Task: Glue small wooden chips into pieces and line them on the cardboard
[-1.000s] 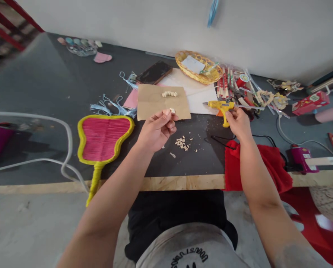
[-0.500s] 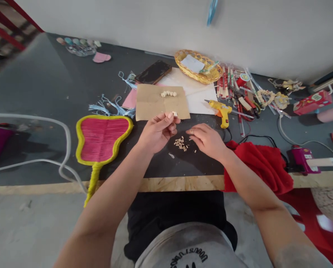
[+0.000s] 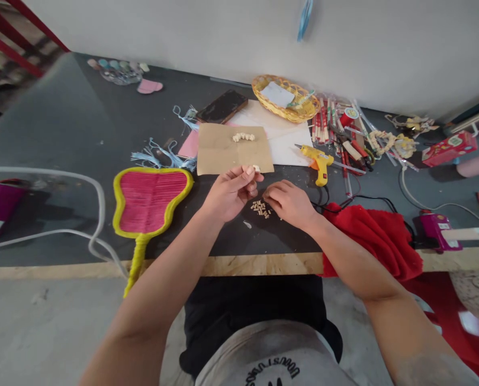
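Note:
My left hand (image 3: 236, 192) is raised over the table, thumb and forefinger pinched on a small cream-coloured piece (image 3: 256, 168). To its right, my right hand (image 3: 288, 201) hovers low with fingertips drawn together at the edge of a pile of short wooden pieces (image 3: 259, 209). Whether anything sits between those right fingertips is hidden. Beyond both hands lies a sheet of brown paper (image 3: 219, 150). On it rests a curved row of small cream pieces (image 3: 243, 137).
A pink-and-yellow fan (image 3: 153, 201) lies left. A yellow glue gun (image 3: 319, 162), a wicker basket (image 3: 285, 110) and a phone (image 3: 222, 106) lie beyond. A red cloth (image 3: 372, 241) hangs over the front edge at right. White cable (image 3: 97, 214) loops at left.
My right hand has moved left, closer to my left hand and over the pile's edge. My left hand keeps its pinch on the cream piece, shifted slightly to the right.

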`<state>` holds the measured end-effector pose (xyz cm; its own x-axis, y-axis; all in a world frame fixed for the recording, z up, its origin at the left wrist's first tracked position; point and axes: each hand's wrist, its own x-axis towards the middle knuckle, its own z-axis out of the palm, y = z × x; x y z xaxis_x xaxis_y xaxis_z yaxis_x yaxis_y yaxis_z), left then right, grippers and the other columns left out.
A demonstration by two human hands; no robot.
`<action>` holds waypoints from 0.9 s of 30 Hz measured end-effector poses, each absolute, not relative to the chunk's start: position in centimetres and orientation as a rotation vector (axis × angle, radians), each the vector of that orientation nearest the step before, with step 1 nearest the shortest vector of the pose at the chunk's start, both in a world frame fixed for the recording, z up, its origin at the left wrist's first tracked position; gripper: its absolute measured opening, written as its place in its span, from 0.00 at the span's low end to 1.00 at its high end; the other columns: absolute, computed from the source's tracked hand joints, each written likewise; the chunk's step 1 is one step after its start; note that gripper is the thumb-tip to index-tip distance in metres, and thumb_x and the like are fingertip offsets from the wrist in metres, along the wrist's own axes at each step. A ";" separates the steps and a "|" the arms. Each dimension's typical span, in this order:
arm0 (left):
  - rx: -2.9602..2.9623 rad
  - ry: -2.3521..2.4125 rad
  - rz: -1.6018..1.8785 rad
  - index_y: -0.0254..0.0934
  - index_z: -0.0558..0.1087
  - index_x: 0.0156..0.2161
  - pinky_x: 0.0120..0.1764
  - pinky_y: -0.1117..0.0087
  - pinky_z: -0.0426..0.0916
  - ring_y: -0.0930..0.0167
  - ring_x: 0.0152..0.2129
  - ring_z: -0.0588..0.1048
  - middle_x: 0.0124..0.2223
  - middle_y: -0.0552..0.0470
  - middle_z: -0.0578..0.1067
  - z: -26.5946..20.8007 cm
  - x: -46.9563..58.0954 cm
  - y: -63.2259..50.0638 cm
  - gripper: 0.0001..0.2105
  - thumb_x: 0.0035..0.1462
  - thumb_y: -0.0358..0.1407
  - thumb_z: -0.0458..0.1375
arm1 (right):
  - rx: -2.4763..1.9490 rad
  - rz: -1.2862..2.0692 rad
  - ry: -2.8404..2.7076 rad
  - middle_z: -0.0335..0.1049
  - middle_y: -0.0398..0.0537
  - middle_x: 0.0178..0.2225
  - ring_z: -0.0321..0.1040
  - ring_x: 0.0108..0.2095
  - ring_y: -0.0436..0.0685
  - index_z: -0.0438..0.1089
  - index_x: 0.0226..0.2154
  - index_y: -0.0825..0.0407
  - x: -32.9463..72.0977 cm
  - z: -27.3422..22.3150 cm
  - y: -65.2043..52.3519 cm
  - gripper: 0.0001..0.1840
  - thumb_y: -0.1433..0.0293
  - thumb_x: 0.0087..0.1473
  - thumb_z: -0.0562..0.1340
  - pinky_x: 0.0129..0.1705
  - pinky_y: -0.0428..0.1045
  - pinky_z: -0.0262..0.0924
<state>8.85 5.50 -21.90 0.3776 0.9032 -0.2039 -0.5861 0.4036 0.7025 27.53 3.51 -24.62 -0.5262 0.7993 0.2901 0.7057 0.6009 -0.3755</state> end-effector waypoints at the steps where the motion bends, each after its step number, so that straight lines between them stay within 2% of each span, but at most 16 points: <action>1: 0.584 0.642 1.020 0.32 0.76 0.29 0.25 0.77 0.63 0.79 0.20 0.66 0.28 0.51 0.76 -21.9 8.9 5.5 0.08 0.48 0.33 0.70 | -1.162 0.332 -2.309 0.76 0.51 0.40 0.70 0.41 0.58 0.72 0.36 0.50 27.7 -24.4 3.5 0.09 0.71 0.63 0.56 0.46 0.55 0.66; 7: 0.661 0.659 0.951 0.32 0.76 0.29 0.24 0.77 0.63 0.80 0.19 0.66 0.28 0.51 0.77 -22.4 9.4 5.2 0.10 0.45 0.36 0.72 | -1.083 0.394 -1.860 0.76 0.50 0.38 0.73 0.40 0.56 0.71 0.38 0.48 28.6 -22.8 2.7 0.06 0.70 0.61 0.57 0.44 0.54 0.69; 16: 0.708 0.661 0.836 0.34 0.78 0.32 0.22 0.78 0.63 0.79 0.18 0.68 0.28 0.51 0.77 -23.2 10.0 4.9 0.12 0.44 0.38 0.72 | -1.068 0.414 -1.776 0.76 0.48 0.35 0.73 0.37 0.55 0.72 0.35 0.47 28.1 -22.4 1.9 0.05 0.68 0.61 0.59 0.42 0.54 0.69; 27: 0.723 0.628 0.807 0.32 0.76 0.31 0.22 0.79 0.63 0.81 0.18 0.68 0.28 0.52 0.77 -23.3 10.2 4.9 0.12 0.46 0.38 0.71 | -0.961 0.323 -1.798 0.74 0.46 0.34 0.72 0.38 0.53 0.70 0.35 0.50 27.7 -22.8 2.1 0.03 0.72 0.61 0.60 0.41 0.50 0.67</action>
